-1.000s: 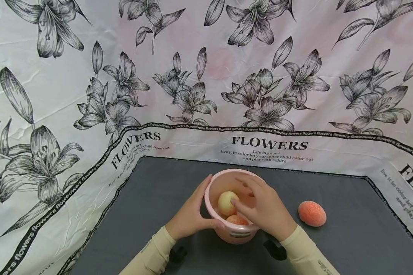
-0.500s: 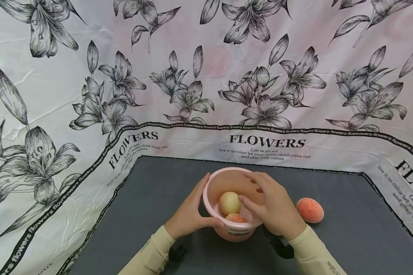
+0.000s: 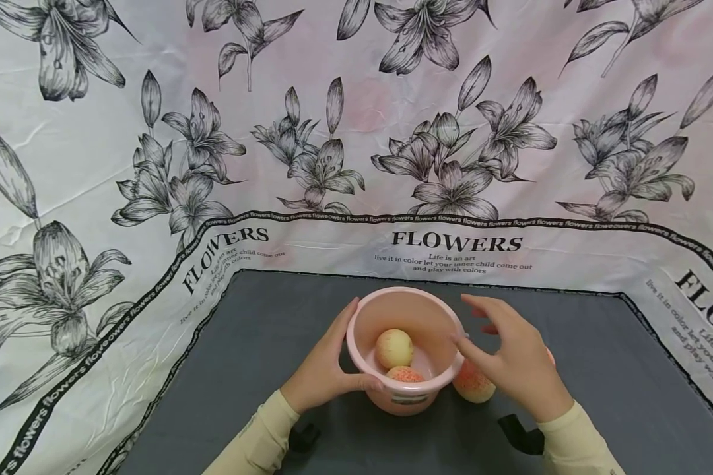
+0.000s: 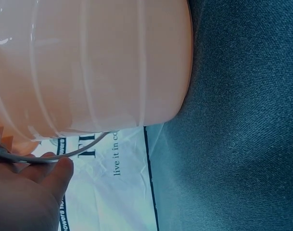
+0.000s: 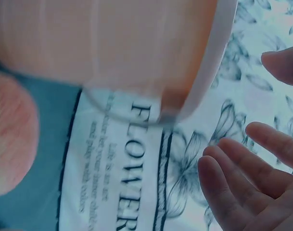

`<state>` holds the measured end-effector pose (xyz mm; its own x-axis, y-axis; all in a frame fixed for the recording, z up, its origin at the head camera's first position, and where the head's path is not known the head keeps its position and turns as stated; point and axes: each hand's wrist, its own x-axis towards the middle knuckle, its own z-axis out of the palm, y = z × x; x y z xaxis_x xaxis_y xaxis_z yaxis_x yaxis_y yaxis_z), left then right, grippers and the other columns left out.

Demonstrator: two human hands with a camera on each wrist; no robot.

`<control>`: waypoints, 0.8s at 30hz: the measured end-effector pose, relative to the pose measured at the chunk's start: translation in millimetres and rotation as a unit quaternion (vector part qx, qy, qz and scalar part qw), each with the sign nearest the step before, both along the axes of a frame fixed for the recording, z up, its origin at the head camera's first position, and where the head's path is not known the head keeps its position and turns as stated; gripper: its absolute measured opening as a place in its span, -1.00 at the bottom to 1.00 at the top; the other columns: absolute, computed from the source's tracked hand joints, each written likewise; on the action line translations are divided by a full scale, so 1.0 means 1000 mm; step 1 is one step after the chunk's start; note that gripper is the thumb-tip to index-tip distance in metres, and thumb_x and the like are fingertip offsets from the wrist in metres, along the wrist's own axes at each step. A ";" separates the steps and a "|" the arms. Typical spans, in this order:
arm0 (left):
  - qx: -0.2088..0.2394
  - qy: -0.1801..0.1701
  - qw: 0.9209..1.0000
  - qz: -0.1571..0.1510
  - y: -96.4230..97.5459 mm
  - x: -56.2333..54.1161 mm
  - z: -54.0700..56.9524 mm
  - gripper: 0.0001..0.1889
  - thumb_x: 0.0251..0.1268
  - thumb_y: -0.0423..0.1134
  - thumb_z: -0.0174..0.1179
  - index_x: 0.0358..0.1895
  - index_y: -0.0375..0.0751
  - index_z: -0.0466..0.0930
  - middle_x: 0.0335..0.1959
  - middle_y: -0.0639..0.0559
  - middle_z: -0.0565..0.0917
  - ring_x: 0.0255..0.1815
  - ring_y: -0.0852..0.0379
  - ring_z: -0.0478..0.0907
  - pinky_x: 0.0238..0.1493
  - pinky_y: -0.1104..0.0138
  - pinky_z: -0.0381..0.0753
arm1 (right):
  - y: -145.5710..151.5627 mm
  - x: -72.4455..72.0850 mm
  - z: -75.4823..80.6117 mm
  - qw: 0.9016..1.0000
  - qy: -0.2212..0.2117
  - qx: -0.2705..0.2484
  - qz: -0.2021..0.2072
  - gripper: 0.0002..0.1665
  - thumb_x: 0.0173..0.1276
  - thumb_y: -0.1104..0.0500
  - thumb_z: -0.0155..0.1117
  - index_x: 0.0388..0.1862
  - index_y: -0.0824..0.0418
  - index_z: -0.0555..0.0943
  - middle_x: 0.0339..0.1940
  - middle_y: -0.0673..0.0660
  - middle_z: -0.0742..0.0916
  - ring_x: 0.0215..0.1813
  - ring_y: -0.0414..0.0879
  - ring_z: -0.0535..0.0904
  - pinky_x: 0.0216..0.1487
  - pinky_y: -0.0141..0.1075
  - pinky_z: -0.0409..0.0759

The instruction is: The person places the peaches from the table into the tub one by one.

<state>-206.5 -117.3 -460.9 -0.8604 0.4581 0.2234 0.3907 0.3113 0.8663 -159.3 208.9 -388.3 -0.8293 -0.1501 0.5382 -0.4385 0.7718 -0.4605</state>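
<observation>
A pink plastic bucket point(image 3: 410, 400) stands on the dark cloth, holding a yellow peach point(image 3: 394, 348) and an orange-red peach point(image 3: 405, 375). My left hand point(image 3: 317, 379) grips its left side, thumb at the near rim and fingers along the far side. In the left wrist view those fingers lie by the bucket's thin grey handle point(image 4: 83, 151). My right hand point(image 3: 519, 359) is just right of the rim, fingers spread and holding nothing. Below its thumb, a yellow-red peach point(image 3: 474, 384) sits close against the bucket. Mostly hidden behind that hand, an orange-red fruit point(image 3: 550, 357) shows only its edge.
Dark grey cloth point(image 3: 261, 330) covers the table. A white curtain point(image 3: 309, 251) printed with black flowers and lettering rises behind and along the sides. Black straps point(image 3: 523, 435) show under both wrists.
My right hand has come out of the bucket and moved right, past the rim. The yellow-red peach beside the bucket has come into sight. The left hand keeps its hold.
</observation>
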 end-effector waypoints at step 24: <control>-0.010 -0.007 1.000 0.020 0.005 0.002 0.001 0.42 -0.05 0.27 0.71 0.77 0.55 -0.24 0.78 0.44 -0.05 0.81 0.18 -0.01 0.72 -0.30 0.13 | 0.044 0.008 -0.089 0.994 -0.105 0.020 -0.031 -0.28 0.32 -0.03 0.66 0.37 0.25 0.67 0.19 0.21 0.78 0.15 0.12 0.71 0.10 0.09 0.73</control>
